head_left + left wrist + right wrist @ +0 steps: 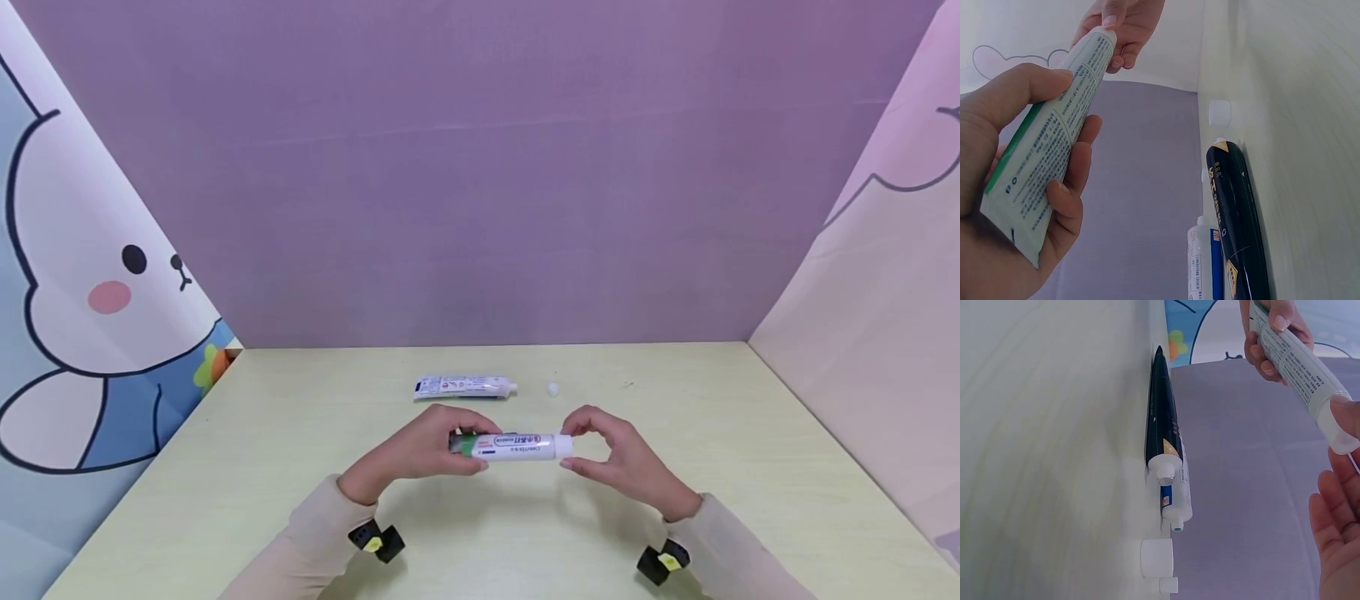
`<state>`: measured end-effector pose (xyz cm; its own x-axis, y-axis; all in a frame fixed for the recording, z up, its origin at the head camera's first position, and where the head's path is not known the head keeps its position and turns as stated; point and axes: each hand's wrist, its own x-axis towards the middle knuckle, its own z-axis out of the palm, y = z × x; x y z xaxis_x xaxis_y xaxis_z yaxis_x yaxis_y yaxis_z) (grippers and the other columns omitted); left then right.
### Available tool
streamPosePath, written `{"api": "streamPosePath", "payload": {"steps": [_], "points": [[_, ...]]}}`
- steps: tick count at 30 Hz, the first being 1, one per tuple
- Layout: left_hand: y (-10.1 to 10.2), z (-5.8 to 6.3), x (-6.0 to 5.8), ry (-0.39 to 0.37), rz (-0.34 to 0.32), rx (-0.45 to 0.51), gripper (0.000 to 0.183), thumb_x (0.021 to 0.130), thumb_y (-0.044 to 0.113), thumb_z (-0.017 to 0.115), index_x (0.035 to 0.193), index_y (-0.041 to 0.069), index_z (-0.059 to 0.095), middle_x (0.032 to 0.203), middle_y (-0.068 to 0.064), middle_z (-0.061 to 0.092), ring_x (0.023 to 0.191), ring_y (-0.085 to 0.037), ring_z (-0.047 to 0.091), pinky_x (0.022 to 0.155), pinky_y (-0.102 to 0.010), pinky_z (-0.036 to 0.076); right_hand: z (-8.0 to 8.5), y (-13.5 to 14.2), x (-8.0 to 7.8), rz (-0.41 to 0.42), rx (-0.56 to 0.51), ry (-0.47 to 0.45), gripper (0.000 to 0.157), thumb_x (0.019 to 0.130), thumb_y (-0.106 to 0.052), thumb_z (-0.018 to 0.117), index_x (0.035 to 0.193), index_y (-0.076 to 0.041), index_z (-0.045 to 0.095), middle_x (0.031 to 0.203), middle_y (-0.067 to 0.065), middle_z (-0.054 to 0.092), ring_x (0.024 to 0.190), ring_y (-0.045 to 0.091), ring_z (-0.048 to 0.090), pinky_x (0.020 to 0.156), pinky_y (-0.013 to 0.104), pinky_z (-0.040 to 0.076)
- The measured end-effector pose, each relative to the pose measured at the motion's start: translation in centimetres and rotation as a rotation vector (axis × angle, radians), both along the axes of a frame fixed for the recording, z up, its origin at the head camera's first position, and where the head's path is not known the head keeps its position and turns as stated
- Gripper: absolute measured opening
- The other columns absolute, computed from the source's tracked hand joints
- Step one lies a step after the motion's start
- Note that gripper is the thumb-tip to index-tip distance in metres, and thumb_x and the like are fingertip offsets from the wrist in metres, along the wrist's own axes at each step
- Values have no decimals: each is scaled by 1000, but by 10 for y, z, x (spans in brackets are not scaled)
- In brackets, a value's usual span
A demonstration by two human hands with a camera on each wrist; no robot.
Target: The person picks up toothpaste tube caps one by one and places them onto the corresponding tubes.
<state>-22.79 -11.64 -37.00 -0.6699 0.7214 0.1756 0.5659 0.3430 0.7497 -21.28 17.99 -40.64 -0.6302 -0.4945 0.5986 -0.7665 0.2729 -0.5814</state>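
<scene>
A white and green toothpaste tube (517, 447) is held level above the table, its printed back showing in the left wrist view. My left hand (423, 442) grips its green end between thumb and curled fingers. At the other end, the thumb and forefinger of my right hand (618, 454) pinch the white cap (564, 447). Below, a dark toothpaste tube (1238, 219) lies on the table with its nozzle uncapped; the held tube mostly hides it in the head view. Behind it lies a white and blue toothpaste tube (461, 387), also uncapped.
A larger loose white cap (1157, 558) and a small white cap (1169, 585) stand on the pale table (750, 467), to the right of the lying tubes. A purple panel (495, 183) rises at the table's back, with cartoon-printed panels at both sides.
</scene>
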Motion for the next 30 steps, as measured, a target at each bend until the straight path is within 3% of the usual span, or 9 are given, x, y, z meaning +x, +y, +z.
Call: {"api": "streamPosePath", "payload": {"steps": [12,23,30], "points": [[2,1,0,4,-7,-9,32,79,13,74,110,13,68,98,2,67,75,-7,53,61,-21,44,8,2,7,-96,54,-43,27,75,-7,78,97,-13,63,90,-4,66,81,14,61,74,27,45],[1,3,2,-14,0,-4,32,79,13,75,111,13,68,100,1,67,77,-8,54,62,-21,44,5,-1,5,-80,38,-187,6,85,-12,68,90,-11,65,85,2,67,78,6,57,75,30,43],[2,0,3,-16,-7,-2,33,79,12,74,111,12,68,103,-1,67,79,-7,55,65,-21,46,4,-2,7,-41,33,-216,5,89,-7,62,87,-7,66,87,0,67,79,5,56,76,29,44]]}}
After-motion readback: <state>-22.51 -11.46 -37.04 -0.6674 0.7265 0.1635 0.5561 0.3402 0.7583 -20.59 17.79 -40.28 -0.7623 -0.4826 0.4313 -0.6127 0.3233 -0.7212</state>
